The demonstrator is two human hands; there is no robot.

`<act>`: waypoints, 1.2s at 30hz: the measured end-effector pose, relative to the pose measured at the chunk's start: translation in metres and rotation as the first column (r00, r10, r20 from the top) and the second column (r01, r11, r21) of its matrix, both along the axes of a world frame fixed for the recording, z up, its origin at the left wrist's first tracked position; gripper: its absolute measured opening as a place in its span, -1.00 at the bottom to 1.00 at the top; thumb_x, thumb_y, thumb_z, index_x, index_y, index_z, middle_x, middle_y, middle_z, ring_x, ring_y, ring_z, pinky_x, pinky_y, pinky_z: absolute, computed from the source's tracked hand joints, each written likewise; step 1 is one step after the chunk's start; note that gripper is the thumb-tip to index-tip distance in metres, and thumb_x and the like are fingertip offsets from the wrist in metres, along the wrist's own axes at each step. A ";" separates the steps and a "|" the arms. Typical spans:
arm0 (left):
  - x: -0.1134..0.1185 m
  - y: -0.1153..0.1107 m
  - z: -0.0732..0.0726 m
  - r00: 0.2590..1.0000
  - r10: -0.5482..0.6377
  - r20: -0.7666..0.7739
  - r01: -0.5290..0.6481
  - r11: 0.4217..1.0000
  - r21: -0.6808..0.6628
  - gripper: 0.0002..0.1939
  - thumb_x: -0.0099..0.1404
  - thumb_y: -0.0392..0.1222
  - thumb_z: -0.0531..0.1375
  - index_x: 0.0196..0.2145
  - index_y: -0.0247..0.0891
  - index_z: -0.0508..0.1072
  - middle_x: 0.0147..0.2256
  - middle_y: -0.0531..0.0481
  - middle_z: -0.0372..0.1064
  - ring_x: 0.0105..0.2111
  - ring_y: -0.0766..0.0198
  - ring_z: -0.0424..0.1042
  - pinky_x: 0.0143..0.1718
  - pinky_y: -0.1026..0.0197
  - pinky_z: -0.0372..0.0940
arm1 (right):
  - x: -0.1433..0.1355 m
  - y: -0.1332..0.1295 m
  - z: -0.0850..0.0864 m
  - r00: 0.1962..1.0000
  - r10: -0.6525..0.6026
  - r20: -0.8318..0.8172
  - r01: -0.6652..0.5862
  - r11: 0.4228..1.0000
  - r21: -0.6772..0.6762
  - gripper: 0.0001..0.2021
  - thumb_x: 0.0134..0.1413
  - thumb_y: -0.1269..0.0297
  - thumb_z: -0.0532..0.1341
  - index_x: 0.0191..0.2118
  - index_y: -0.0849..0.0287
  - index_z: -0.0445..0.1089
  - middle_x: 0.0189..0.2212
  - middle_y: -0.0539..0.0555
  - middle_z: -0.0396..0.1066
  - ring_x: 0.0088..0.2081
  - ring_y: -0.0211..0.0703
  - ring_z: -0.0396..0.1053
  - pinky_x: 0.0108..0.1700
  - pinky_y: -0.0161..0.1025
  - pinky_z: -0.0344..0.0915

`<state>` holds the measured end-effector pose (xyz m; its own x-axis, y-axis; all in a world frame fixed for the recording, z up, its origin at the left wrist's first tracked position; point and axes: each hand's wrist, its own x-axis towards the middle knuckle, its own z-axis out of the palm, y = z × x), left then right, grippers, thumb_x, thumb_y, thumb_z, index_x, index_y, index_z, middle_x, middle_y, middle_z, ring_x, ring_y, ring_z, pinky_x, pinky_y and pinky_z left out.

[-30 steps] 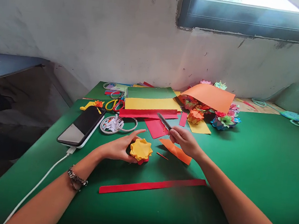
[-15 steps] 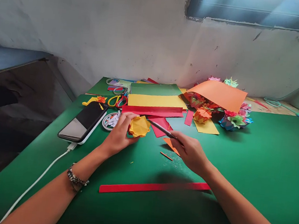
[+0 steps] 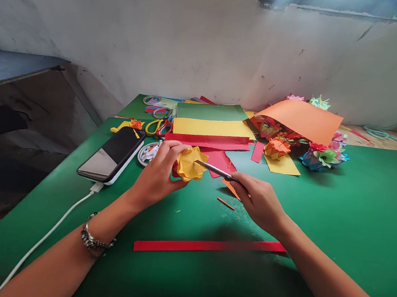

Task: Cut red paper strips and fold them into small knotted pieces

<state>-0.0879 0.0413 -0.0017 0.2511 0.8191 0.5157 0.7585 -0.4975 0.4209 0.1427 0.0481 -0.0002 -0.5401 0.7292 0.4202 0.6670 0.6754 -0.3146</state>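
Observation:
My left hand [image 3: 160, 170] is closed round a yellow folded paper piece [image 3: 189, 169], with a bit of red showing behind it by the fingers. In my right hand [image 3: 260, 200] is a thin pointed metal tool [image 3: 217, 170], its tip lying over the middle of the yellow piece. Whether the tip touches or pierces the paper cannot be told. Beyond the hands lie red paper [image 3: 216, 161], a red-edged strip [image 3: 206, 141], yellow paper [image 3: 215, 128] and green paper [image 3: 211, 111]. A long red strip [image 3: 174, 246] lies nearer me.
A phone [image 3: 110, 156] with a white cable [image 3: 51, 232] lies at left, near scissors [image 3: 158, 127] and a tape roll with scraps [image 3: 147, 152]. Paper flowers [image 3: 323, 157], an orange folded flower [image 3: 277, 148] and an orange sheet [image 3: 303, 118] are at the back right.
The tool's tip has moved from beside the yellow piece's right edge to over its middle. The yellow piece has turned a little in my left hand. The camera view has shifted slightly.

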 end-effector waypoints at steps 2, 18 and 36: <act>0.000 0.000 -0.001 1.000 -0.021 0.004 0.021 1.000 0.015 -0.44 0.02 -0.30 0.23 -0.05 -0.13 0.10 -0.10 -0.07 0.11 -0.04 0.12 0.18 -0.17 0.12 0.29 | 0.000 0.000 0.001 1.000 -0.003 0.011 0.003 0.999 0.034 -0.71 0.20 0.27 -0.10 -0.33 0.20 0.34 -0.55 0.04 0.40 -0.57 -0.30 0.28 -0.53 -0.38 0.14; 0.001 -0.002 0.000 0.999 -0.004 0.053 0.004 1.000 0.009 -0.35 -0.08 -0.39 0.25 -0.04 -0.09 0.11 -0.12 -0.05 0.04 -0.05 0.13 0.14 -0.14 0.10 0.28 | 0.002 -0.004 0.005 0.996 -0.008 0.090 -0.018 0.958 0.285 -0.75 0.18 0.35 -0.06 -0.31 0.19 0.36 -0.52 0.06 0.45 -0.53 -0.28 0.34 -0.48 -0.35 0.19; -0.001 0.001 -0.003 0.998 -0.065 0.004 0.065 0.997 0.048 -0.43 -0.08 -0.25 0.31 -0.11 -0.18 0.19 -0.14 -0.06 0.06 -0.10 0.17 0.19 -0.12 0.07 0.29 | 0.004 -0.009 0.020 0.928 -0.132 0.350 -0.178 0.667 0.724 -0.90 0.08 0.40 0.12 -0.33 0.16 0.38 -0.69 -0.10 0.24 -0.62 -0.37 0.05 -0.52 -0.33 -0.01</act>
<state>-0.0890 0.0420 -0.0049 0.3002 0.7753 0.5557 0.7216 -0.5656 0.3992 0.1471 0.0388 0.0194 -0.7689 0.2492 0.5888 0.6017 0.5933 0.5347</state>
